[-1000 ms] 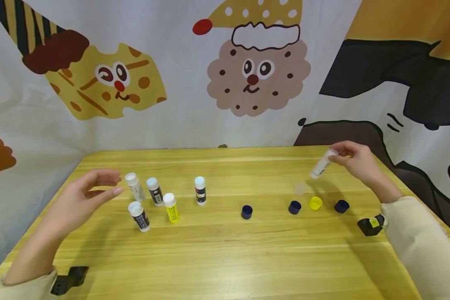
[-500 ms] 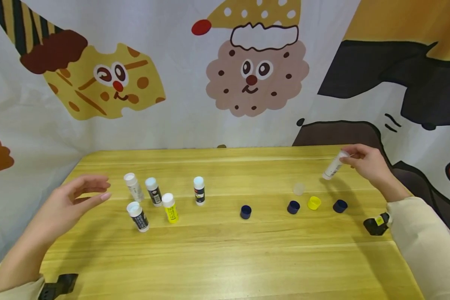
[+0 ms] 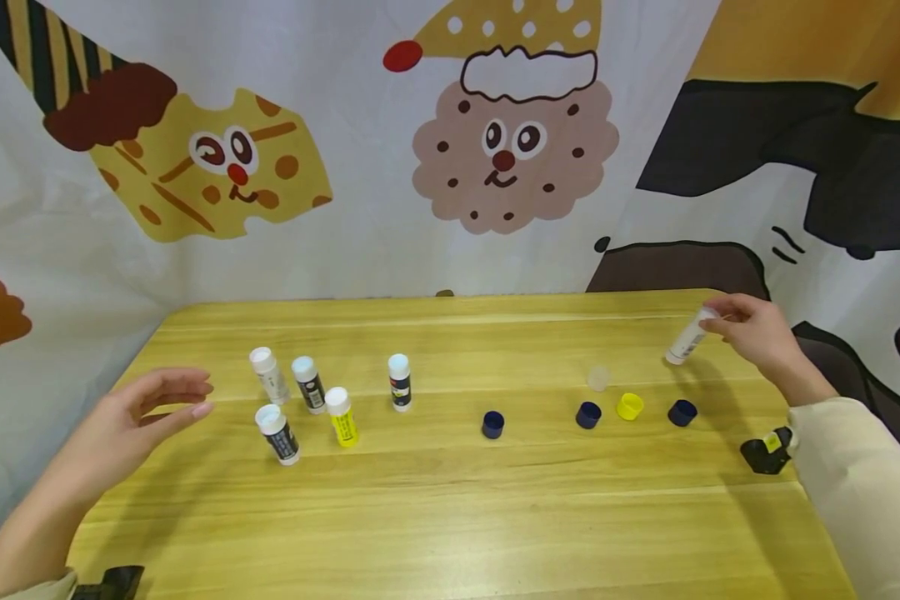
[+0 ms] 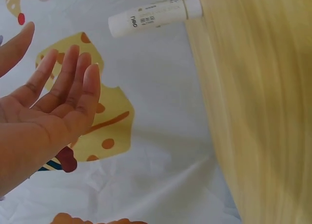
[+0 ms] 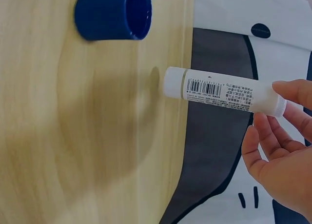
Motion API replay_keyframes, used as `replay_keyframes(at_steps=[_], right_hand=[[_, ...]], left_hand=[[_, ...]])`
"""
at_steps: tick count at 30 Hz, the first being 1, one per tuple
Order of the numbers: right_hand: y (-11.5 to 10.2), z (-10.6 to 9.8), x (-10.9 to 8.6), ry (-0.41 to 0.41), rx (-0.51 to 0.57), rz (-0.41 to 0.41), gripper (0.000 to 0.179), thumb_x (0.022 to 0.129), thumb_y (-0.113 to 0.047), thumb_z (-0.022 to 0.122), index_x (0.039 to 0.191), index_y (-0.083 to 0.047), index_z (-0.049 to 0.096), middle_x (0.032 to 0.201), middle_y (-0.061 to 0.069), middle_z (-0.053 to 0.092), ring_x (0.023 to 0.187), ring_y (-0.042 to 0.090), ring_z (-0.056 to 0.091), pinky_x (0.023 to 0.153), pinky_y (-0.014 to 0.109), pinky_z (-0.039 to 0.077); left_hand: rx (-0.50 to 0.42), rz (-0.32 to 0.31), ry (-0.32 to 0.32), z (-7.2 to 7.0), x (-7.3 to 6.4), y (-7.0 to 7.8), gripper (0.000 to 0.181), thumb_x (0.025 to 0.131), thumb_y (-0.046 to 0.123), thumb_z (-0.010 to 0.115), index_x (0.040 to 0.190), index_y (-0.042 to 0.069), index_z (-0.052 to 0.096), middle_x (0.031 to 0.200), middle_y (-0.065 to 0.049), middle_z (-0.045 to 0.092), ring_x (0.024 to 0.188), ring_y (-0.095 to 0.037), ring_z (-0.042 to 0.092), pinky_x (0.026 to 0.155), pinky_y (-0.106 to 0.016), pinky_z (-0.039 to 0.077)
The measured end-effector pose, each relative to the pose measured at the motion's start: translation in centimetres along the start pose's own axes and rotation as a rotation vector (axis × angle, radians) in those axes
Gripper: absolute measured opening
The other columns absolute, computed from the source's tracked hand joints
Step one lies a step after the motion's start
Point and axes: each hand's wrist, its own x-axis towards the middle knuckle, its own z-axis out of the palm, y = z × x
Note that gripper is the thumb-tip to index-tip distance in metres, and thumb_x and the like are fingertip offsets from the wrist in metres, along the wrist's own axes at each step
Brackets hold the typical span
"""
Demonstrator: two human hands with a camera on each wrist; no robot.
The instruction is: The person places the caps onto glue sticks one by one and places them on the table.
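The right hand (image 3: 757,333) has drifted out toward the table's (image 3: 450,517) three o'clock edge, carrying the white glue stick (image 3: 688,340) farther from the caps. It pinches the stick's top end in its fingertips, tilted, above the wood. The left hand (image 3: 131,417) hovers at nine o'clock, fingers loosely spread, holding nothing. At its three o'clock stand five uncapped sticks (image 3: 311,385). Below the held stick sit a blue cap (image 3: 682,412), a yellow cap (image 3: 630,407) and a clear cap (image 3: 597,378).
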Motion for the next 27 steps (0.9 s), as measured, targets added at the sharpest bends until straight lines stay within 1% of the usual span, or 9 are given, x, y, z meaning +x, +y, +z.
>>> replay_keyframes(at_steps=[4, 7, 8, 10, 14, 16, 21, 23, 27], right_hand=[[1.6, 0.1, 0.6, 0.004, 0.051, 0.024, 0.046, 0.092, -0.030, 0.055, 0.120, 0.006, 0.049, 0.110, 0.024, 0.049, 0.092, 0.034, 0.047, 0.065, 0.031, 0.045], [2.6, 0.2, 0.9, 0.013, 0.064, 0.019, 0.043, 0.091, -0.029, 0.057, 0.118, 0.004, 0.051, 0.107, 0.022, 0.051, 0.089, 0.032, 0.048, 0.063, 0.031, 0.046], [3.0, 0.2, 1.1, 0.029, 0.073, 0.034, 0.041, 0.090, -0.029, 0.059, 0.116, 0.002, 0.053, 0.104, 0.019, 0.053, 0.086, 0.029, 0.049, 0.060, 0.030, 0.046], [2.9, 0.3, 0.9, 0.026, 0.055, 0.022, 0.043, 0.091, -0.030, 0.057, 0.118, 0.004, 0.051, 0.108, 0.022, 0.051, 0.088, 0.031, 0.048, 0.061, 0.028, 0.047], [2.0, 0.5, 0.3, 0.028, 0.051, 0.037, 0.043, 0.092, -0.028, 0.054, 0.119, 0.005, 0.049, 0.111, 0.022, 0.051, 0.088, 0.028, 0.049, 0.059, 0.021, 0.046], [1.3, 0.5, -0.1, 0.015, 0.044, 0.028, 0.044, 0.094, -0.028, 0.052, 0.120, 0.007, 0.047, 0.114, 0.024, 0.048, 0.090, 0.030, 0.048, 0.060, 0.018, 0.045], [1.1, 0.6, -0.3, 0.018, 0.054, 0.045, 0.046, 0.093, -0.030, 0.052, 0.121, 0.006, 0.047, 0.115, 0.023, 0.048, 0.093, 0.032, 0.047, 0.060, 0.017, 0.045], [1.1, 0.6, -0.2, 0.020, 0.062, 0.050, 0.046, 0.093, -0.030, 0.052, 0.121, 0.006, 0.046, 0.115, 0.023, 0.048, 0.093, 0.032, 0.047, 0.060, 0.017, 0.045], [1.3, 0.6, -0.2, 0.026, 0.070, 0.052, 0.048, 0.092, -0.031, 0.053, 0.122, 0.006, 0.046, 0.115, 0.021, 0.048, 0.092, 0.029, 0.047, 0.060, 0.018, 0.045]], left_hand=[[0.006, -0.020, -0.007, 0.1, -0.3, -0.4, 0.041, 0.091, 0.023, 0.059, 0.124, 0.002, 0.048, 0.109, -0.007, 0.055, 0.087, 0.015, 0.047, 0.066, -0.010, 0.043], [0.010, -0.014, -0.001, 0.2, -0.5, -0.7, 0.042, 0.091, 0.024, 0.058, 0.125, 0.002, 0.048, 0.110, -0.007, 0.056, 0.087, 0.014, 0.048, 0.066, -0.011, 0.043], [0.013, -0.010, 0.003, 0.3, -0.5, -0.8, 0.042, 0.091, 0.024, 0.059, 0.124, 0.002, 0.048, 0.109, -0.006, 0.056, 0.087, 0.014, 0.048, 0.067, -0.010, 0.043], [0.019, -0.016, 0.002, 0.2, -0.6, -1.0, 0.042, 0.090, 0.025, 0.059, 0.125, 0.003, 0.048, 0.108, -0.003, 0.057, 0.086, 0.014, 0.048, 0.066, -0.011, 0.043], [0.017, -0.038, -0.011, 0.1, -0.8, -1.5, 0.045, 0.090, 0.026, 0.059, 0.126, 0.002, 0.046, 0.109, -0.004, 0.057, 0.086, 0.014, 0.048, 0.065, -0.012, 0.044], [0.015, -0.045, -0.017, 0.1, -0.9, -1.8, 0.046, 0.090, 0.027, 0.059, 0.127, 0.002, 0.046, 0.109, -0.003, 0.057, 0.086, 0.014, 0.048, 0.065, -0.013, 0.044], [0.008, -0.042, -0.008, 0.3, -1.0, -2.7, 0.043, 0.090, 0.025, 0.059, 0.125, 0.003, 0.048, 0.110, -0.007, 0.057, 0.087, 0.012, 0.050, 0.065, -0.012, 0.044], [-0.001, -0.038, -0.016, 0.4, -1.1, -2.8, 0.042, 0.090, 0.023, 0.059, 0.125, 0.002, 0.048, 0.111, -0.011, 0.056, 0.087, 0.012, 0.050, 0.065, -0.013, 0.044], [-0.015, -0.012, -0.020, 0.6, -1.3, -2.8, 0.038, 0.089, 0.020, 0.061, 0.121, 0.002, 0.051, 0.106, 0.004, 0.058, 0.088, 0.010, 0.052, 0.065, -0.013, 0.044]])
